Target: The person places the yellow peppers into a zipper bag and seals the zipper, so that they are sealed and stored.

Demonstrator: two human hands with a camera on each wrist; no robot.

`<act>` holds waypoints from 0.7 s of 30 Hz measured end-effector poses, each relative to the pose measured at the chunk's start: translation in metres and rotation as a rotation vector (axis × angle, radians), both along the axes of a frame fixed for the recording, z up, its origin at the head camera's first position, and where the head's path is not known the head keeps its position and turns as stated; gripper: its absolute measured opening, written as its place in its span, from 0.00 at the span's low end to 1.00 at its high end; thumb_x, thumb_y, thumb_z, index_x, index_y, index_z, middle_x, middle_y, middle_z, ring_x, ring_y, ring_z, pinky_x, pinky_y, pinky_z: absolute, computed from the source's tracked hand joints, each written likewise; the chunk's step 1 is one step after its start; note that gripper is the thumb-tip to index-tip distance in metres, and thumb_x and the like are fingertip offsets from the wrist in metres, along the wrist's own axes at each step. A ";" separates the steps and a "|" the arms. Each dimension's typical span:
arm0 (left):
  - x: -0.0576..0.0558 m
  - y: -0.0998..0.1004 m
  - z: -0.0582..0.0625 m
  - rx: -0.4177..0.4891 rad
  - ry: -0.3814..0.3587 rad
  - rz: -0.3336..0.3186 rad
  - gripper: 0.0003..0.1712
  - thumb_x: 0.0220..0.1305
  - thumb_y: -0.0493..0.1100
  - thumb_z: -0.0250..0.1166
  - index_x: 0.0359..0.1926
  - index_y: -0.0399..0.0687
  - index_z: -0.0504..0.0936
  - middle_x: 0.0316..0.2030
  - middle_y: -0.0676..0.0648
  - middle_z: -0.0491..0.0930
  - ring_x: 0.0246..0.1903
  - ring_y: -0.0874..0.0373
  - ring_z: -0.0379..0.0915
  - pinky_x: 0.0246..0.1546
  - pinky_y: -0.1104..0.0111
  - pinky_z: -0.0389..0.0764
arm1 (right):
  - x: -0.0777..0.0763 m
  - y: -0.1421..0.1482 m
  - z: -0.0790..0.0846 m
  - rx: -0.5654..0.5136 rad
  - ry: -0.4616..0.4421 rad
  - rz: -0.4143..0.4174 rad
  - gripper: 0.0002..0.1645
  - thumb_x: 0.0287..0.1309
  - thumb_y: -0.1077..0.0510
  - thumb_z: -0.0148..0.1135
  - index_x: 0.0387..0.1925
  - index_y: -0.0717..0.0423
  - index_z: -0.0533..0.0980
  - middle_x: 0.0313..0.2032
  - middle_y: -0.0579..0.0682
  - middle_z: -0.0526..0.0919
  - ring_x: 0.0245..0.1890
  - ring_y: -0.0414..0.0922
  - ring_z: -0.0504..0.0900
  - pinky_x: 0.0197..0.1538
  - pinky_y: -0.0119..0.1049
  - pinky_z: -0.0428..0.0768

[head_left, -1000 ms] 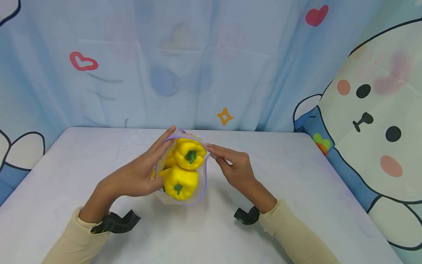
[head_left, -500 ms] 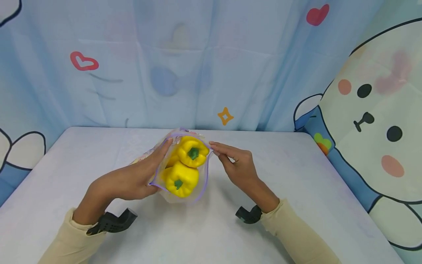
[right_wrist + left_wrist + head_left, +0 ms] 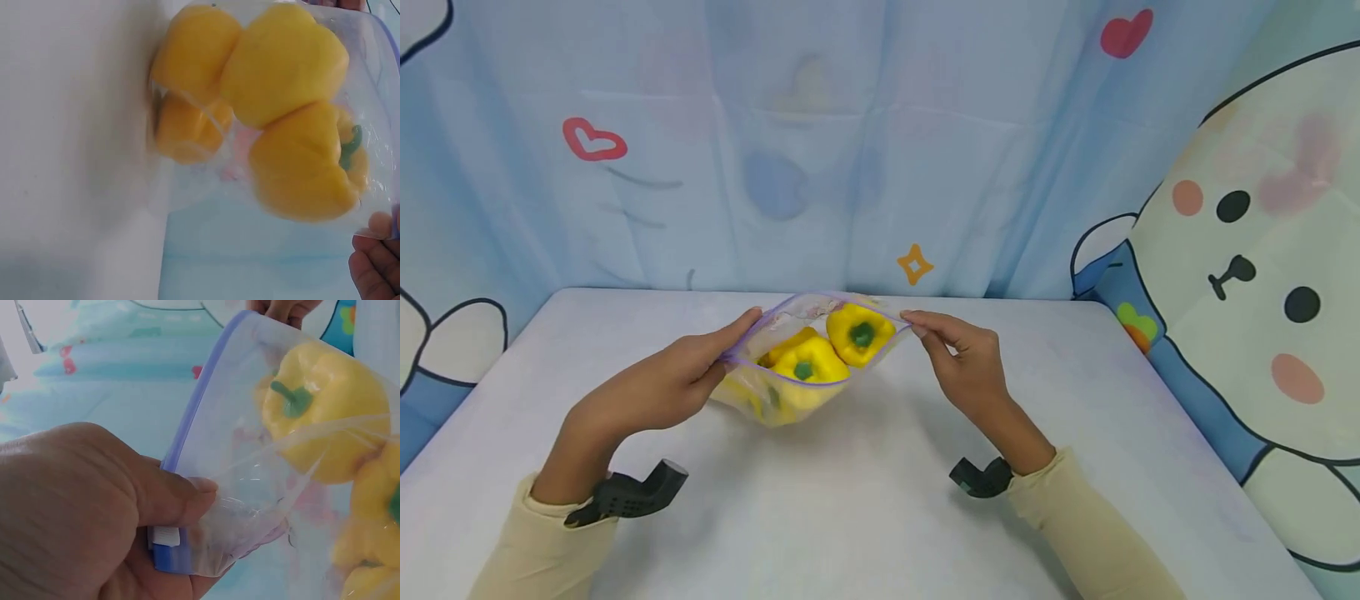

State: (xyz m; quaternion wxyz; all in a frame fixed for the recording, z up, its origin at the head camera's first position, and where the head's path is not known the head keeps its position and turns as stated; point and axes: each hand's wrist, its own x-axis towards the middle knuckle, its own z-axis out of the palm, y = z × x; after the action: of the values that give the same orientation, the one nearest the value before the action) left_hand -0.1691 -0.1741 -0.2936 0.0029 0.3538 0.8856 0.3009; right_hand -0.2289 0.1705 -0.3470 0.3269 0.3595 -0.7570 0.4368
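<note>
A clear zip bag [image 3: 786, 325] with a purple zip edge holds several yellow bell peppers [image 3: 811, 360], their green stems facing its mouth. With thumb and fingers my left hand [image 3: 658, 379] pinches the bag's left corner. Beside that thumb, a white zip slider [image 3: 166, 536] sits at the end of the zip in the left wrist view. The opposite corner is pinched between the thumb and fingers of my right hand [image 3: 966, 358]. Between both hands the mouth is drawn wide and still gapes. Peppers press against the film in the right wrist view, partly blurred by it.
Underneath is a white table [image 3: 865, 517], its far edge running just behind the bag. A blue printed curtain [image 3: 820, 150] hangs behind it. Each wrist carries a black camera [image 3: 636, 492].
My hands have moved apart, the left one leftward from the bag's side to its corner, the right one slightly right. The bag's mouth has gone from tall and round to wide and narrower.
</note>
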 end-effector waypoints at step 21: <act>0.017 -0.008 0.015 0.547 0.218 0.145 0.23 0.52 0.19 0.64 0.50 0.35 0.82 0.40 0.51 0.84 0.28 0.61 0.79 0.29 0.77 0.79 | 0.034 0.020 0.047 -0.206 -0.133 0.192 0.12 0.65 0.66 0.56 0.40 0.78 0.74 0.31 0.45 0.82 0.28 0.34 0.79 0.35 0.24 0.78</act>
State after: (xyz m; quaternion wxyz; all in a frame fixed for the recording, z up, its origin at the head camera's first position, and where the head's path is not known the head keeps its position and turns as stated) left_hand -0.1519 -0.1823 -0.2789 -0.2091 0.3076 0.7896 0.4880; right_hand -0.1953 0.1902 -0.2997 0.2680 0.3652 -0.6904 0.5640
